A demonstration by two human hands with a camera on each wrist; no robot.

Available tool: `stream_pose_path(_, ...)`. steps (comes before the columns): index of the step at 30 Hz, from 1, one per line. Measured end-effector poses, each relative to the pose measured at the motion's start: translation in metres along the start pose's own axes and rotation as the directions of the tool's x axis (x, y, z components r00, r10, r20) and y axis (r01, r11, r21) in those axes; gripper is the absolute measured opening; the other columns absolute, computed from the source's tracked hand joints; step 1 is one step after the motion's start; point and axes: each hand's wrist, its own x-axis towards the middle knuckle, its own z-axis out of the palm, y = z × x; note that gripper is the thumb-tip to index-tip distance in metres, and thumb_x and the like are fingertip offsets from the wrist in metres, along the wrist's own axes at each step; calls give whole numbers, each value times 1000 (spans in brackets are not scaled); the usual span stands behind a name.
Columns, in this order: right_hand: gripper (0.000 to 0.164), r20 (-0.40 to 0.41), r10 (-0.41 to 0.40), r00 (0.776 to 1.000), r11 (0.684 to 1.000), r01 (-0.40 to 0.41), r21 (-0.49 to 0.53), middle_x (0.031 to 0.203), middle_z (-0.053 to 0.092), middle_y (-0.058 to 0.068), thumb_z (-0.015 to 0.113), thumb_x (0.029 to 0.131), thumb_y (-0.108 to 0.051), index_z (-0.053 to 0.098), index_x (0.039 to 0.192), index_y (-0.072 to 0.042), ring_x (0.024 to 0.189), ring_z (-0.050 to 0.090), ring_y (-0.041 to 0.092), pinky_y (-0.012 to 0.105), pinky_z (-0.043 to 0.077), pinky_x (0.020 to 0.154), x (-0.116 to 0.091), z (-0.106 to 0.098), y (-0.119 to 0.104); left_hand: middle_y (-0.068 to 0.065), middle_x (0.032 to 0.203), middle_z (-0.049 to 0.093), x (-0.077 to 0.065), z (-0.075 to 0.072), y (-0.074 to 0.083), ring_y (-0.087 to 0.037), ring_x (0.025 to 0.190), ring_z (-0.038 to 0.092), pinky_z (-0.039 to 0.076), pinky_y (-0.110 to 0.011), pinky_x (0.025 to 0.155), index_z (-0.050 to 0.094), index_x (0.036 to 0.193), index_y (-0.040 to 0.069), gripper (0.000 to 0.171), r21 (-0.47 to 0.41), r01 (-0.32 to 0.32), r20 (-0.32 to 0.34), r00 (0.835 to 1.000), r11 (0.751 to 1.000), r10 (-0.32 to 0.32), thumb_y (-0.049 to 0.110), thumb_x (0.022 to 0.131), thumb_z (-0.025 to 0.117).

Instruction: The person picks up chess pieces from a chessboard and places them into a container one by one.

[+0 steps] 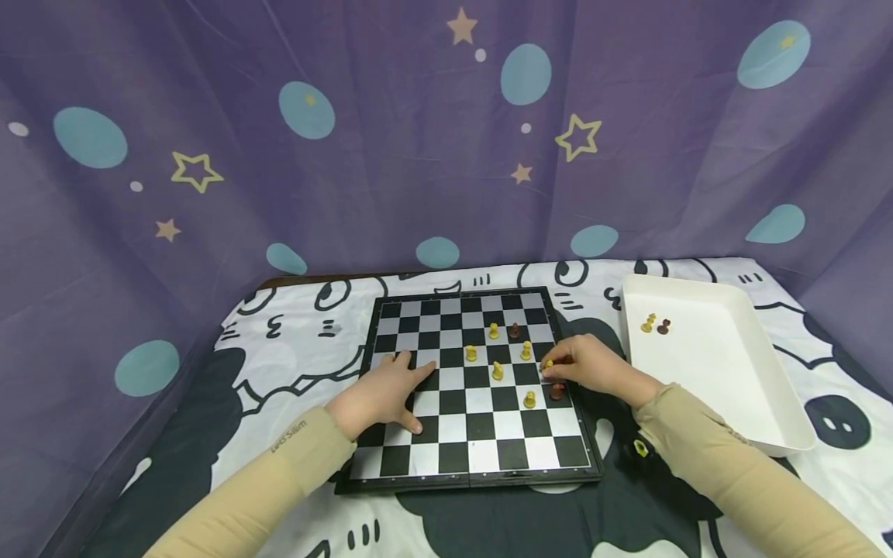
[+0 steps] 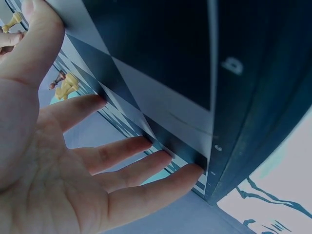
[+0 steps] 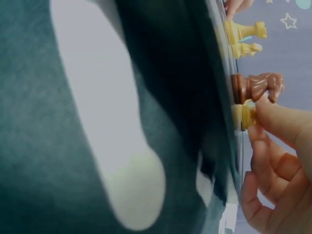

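A black-and-white chessboard [image 1: 452, 425] lies on the cloth with several yellow and brown pieces on its right half. My right hand [image 1: 589, 364] pinches a yellow chess piece [image 3: 245, 117] between thumb and fingers at the board's right side; its top is hidden by the fingers. Close beside it stands a brown knight [image 3: 258, 87]. A yellow rook [image 3: 246, 31] stands farther along in the right wrist view. My left hand [image 1: 387, 391] rests on the board's left side, fingers spread, with fingertips on the squares and no piece in it.
A white tray [image 1: 725, 364] to the right holds a yellow piece [image 1: 649, 322] and a brown piece [image 1: 663, 327]. A small yellow-and-black thing [image 1: 640, 448] lies on the patterned cloth [image 1: 293, 380] near my right sleeve. Behind hangs a purple curtain [image 1: 418, 155].
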Motion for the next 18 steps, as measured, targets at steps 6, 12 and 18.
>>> stream_pose_path(6,10,-49,-29,998,999,27,-28,86,72,2,73,82,-15,76,87,-7,69,55,6,24,46,61,1,-6,-4,-25,133,43,-1,0,0,-42,119,43,45,-48,95,40,146,15,97,-2,-4,-4,1000,1000,4,40,64,84)
stream_pose_path(12,11,-47,-19,999,1000,18,-21,88,72,4,73,82,-14,76,89,-6,70,57,6,24,46,61,1,-10,-7,-25,132,43,-1,0,0,-42,118,44,45,-48,95,40,146,15,97,0,-3,-3,1000,1000,3,40,63,84)
stream_pose_path(18,12,-59,-4,998,1000,4,-8,87,72,4,73,82,-14,75,89,-5,68,56,6,24,46,59,-2,-15,-10,-25,133,43,0,0,0,-42,118,44,46,-49,94,40,146,15,97,1,1,-2,1000,1000,-1,41,63,84)
